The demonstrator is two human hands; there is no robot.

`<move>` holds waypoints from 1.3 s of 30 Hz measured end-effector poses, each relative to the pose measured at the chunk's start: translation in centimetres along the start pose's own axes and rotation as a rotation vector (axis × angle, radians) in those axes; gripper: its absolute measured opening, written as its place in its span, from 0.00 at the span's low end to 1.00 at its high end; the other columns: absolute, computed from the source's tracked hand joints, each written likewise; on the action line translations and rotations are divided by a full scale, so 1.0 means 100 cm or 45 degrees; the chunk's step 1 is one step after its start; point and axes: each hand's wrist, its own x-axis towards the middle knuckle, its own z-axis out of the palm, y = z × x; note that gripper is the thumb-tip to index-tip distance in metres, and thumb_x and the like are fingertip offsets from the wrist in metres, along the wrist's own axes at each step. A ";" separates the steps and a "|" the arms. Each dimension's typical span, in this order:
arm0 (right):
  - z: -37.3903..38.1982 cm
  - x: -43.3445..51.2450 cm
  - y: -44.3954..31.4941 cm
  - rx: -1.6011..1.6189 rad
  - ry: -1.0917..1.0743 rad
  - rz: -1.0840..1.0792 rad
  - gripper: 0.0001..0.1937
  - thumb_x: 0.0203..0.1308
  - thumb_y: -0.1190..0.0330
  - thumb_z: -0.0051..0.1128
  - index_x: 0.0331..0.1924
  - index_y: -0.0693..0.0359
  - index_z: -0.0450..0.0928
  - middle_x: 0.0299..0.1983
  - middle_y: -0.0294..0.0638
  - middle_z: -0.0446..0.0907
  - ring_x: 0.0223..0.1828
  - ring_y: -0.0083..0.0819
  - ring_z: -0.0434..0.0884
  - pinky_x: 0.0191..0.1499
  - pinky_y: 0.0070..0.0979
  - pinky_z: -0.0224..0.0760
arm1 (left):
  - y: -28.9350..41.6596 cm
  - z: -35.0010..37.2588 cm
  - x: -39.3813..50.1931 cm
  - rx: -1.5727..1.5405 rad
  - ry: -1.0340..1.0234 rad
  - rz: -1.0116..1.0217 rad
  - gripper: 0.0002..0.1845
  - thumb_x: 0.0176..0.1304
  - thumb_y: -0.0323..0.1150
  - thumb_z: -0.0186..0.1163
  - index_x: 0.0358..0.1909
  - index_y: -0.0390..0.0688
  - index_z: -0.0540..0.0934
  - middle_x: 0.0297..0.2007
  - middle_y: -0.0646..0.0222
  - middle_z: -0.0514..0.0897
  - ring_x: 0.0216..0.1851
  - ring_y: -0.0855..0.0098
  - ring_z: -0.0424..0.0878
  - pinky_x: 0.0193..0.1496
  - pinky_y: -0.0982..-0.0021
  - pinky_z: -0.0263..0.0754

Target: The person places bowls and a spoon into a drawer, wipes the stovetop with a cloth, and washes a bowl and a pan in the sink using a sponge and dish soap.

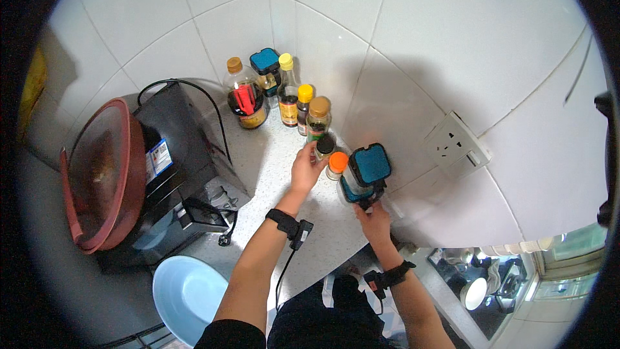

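Note:
My left hand has its thumb and fingers around a small glass jar with a black cap. Just right of it stands a small jar with an orange lid. Two clear containers with teal lids are stacked at the counter's right edge, by the wall: an upper container and a lower container. At the black handle side of the lower one, my right hand grips with its fingertips, partly hidden beneath it. A brown-capped jar is behind the black-capped one.
Along the corner stand a yellow-capped small bottle, a yellow-capped tall bottle, a large sauce bottle and another teal-lidded container. Left are a black appliance, a red-rimmed lidded pan and a blue basin. A wall socket is right.

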 end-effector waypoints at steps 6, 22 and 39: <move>0.001 0.003 0.001 -0.110 0.040 -0.108 0.22 0.54 0.52 0.58 0.39 0.64 0.72 0.18 0.41 0.79 0.24 0.38 0.82 0.31 0.33 0.73 | 0.004 0.004 -0.005 -0.083 -0.049 -0.114 0.36 0.49 0.27 0.64 0.61 0.38 0.60 0.47 0.57 0.73 0.42 0.65 0.78 0.42 0.69 0.76; -0.006 0.017 -0.009 0.098 -0.274 0.114 0.26 0.56 0.50 0.53 0.49 0.65 0.70 0.41 0.53 0.78 0.39 0.48 0.79 0.40 0.39 0.72 | 0.101 -0.008 -0.056 -0.019 0.022 0.345 0.45 0.42 0.34 0.70 0.63 0.39 0.59 0.61 0.50 0.60 0.60 0.53 0.63 0.59 0.61 0.63; 0.003 0.015 -0.003 0.045 -0.202 0.073 0.24 0.52 0.49 0.57 0.37 0.65 0.75 0.32 0.51 0.79 0.33 0.46 0.80 0.36 0.39 0.72 | 0.127 -0.012 -0.046 0.086 -0.269 0.422 0.41 0.36 0.32 0.73 0.58 0.46 0.68 0.59 0.54 0.64 0.59 0.52 0.65 0.59 0.60 0.65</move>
